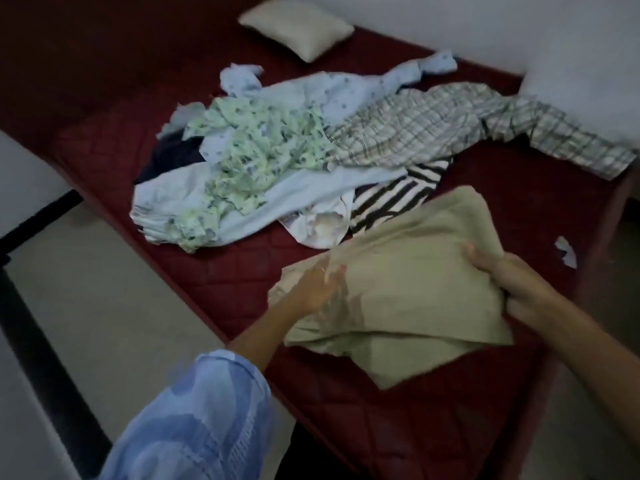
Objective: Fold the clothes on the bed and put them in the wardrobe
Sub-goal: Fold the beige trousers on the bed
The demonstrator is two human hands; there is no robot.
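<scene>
A beige garment point(398, 282) lies partly folded on the near corner of the dark red mattress point(225, 271). My left hand point(317, 287) rests on its left part with fingers spread flat. My right hand point(505, 282) grips its right edge, thumb on top and fingers under the cloth. Behind it a loose heap of clothes spreads across the bed: a pale blue printed garment point(311, 95), a green floral one point(263, 147), a checked shirt point(433, 126), a black-and-white striped top point(394, 199) and a dark piece point(173, 157).
A cream pillow point(298, 27) lies at the far end of the bed, and a white pillow point(585, 67) sits at the right by the wall. A small scrap of paper point(566, 251) lies near the bed's right edge. Pale floor point(114, 299) runs along the left.
</scene>
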